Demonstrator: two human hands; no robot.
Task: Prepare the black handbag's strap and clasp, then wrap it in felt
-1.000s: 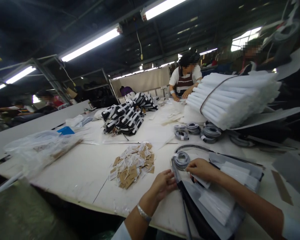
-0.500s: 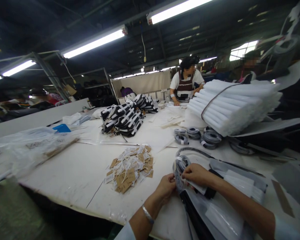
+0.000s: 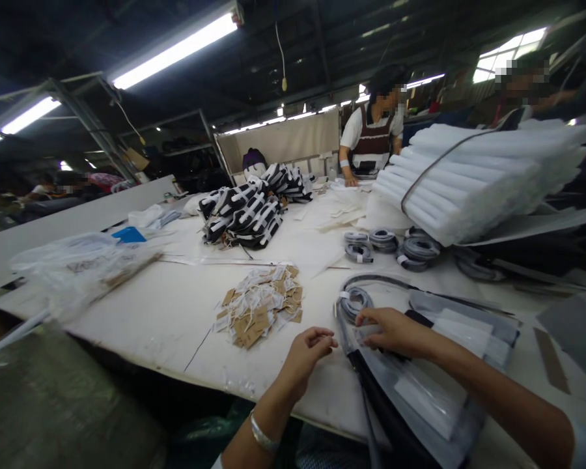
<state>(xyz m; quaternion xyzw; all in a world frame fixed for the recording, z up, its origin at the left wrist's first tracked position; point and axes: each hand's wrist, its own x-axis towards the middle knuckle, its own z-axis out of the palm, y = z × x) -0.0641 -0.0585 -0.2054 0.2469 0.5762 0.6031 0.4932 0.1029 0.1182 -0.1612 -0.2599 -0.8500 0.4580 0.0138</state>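
Observation:
A clear plastic bag with black edging (image 3: pixel 430 391) lies flat near the table's front edge, with white sheets visible through it. Its grey strap (image 3: pixel 344 326) loops past the top left corner. Inside that loop rests a coil of grey webbing (image 3: pixel 356 299). My left hand (image 3: pixel 308 355) is just left of the strap, apart from it, its bent fingers loosely spread and holding nothing. Over the bag's top left corner, beside the coil, hovers or rests my right hand (image 3: pixel 393 332), with its fingers curved and apart; whether the fingertips touch the bag is unclear.
A pile of brown and white string tags (image 3: pixel 261 303) lies left of my hands. Behind are several webbing coils (image 3: pixel 417 247), bundled white foam rods (image 3: pixel 478 182) and stacked black-and-white pieces (image 3: pixel 244 212). A co-worker (image 3: pixel 374 133) stands across the table. Plastic bags (image 3: pixel 85 260) lie left.
My left hand has drawn back left from the strap it was touching. My right hand's pinch at the coil has loosened. The head view has shifted slightly.

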